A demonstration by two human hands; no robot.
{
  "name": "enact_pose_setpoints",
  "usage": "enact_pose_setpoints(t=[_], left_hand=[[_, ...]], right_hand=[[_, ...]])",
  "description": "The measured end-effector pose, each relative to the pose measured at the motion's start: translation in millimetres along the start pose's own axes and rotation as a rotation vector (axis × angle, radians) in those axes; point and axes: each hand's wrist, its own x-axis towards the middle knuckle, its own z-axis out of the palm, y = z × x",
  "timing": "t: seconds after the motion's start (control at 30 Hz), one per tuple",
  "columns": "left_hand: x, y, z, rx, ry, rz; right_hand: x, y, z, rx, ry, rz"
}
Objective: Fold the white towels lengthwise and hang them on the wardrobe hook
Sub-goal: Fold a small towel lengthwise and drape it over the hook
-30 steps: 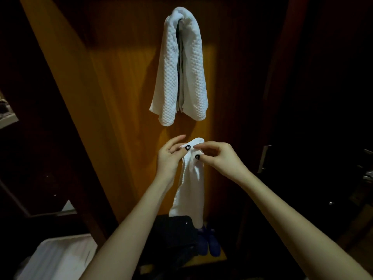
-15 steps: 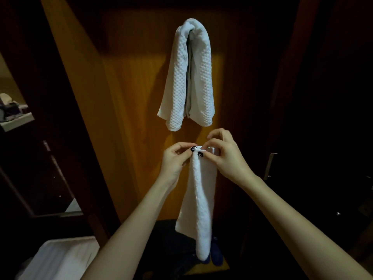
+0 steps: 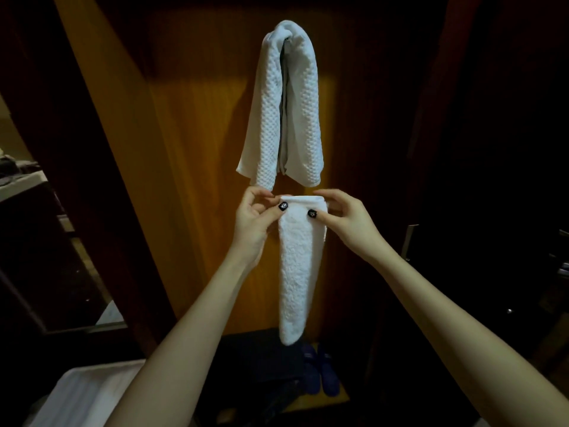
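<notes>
A white waffle-weave towel (image 3: 288,103) hangs doubled over a hook on the wooden wardrobe panel (image 3: 197,155); the hook itself is hidden under it. Just below it I hold a second white towel (image 3: 297,272), folded into a long narrow strip that hangs straight down. My left hand (image 3: 257,220) pinches its top left corner between thumb and fingers. My right hand (image 3: 345,220) pinches the top right corner. The top edge is stretched flat between the two hands.
Dark blue slippers (image 3: 321,371) and a dark bag (image 3: 264,374) lie on the wardrobe floor. A white bed corner (image 3: 86,396) shows at the lower left. A dark door with a metal handle (image 3: 409,241) stands on the right, shelves on the left.
Both hands have lifted the folded towel higher, close under the hanging one, and moved apart, spreading its top edge. The strip now hangs clear of the floor.
</notes>
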Motion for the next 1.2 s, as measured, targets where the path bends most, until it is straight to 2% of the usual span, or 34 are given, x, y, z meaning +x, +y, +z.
enact_pose_setpoints(t=[0.13, 0.23, 0.33, 0.43, 0.53, 0.7, 0.8, 1.03, 1.13, 1.2], left_hand=[[2, 2, 0, 0.258, -0.226, 0.123], [-5, -12, 4, 0.360, -0.381, 0.084], [-13, -29, 6, 0.417, -0.386, -0.017], [-17, -41, 14, 0.514, -0.421, -0.047], [-24, -51, 25, 0.489, -0.486, -0.065], [-26, -67, 32, 0.391, -0.352, -0.148], [-26, -74, 37, 0.399, -0.344, -0.141], [-32, -92, 42, 0.470, -0.524, -0.157], [-37, -99, 44, 0.540, -0.550, -0.089], [-39, -100, 47, 0.549, -0.552, -0.109]], right_hand=[[2, 0, 2, 0.100, 0.061, -0.047], [5, 3, -2, 0.075, 0.136, -0.111], [8, 9, -11, 0.031, 0.194, -0.143], [7, 17, -21, 0.001, 0.203, -0.105], [6, 20, -30, -0.037, 0.209, -0.064], [5, 21, -45, -0.115, 0.137, -0.036], [4, 23, -53, -0.161, 0.121, -0.006], [11, 23, -64, -0.176, 0.096, -0.031], [15, 26, -74, -0.124, 0.087, -0.027], [18, 31, -80, -0.114, 0.128, -0.049]])
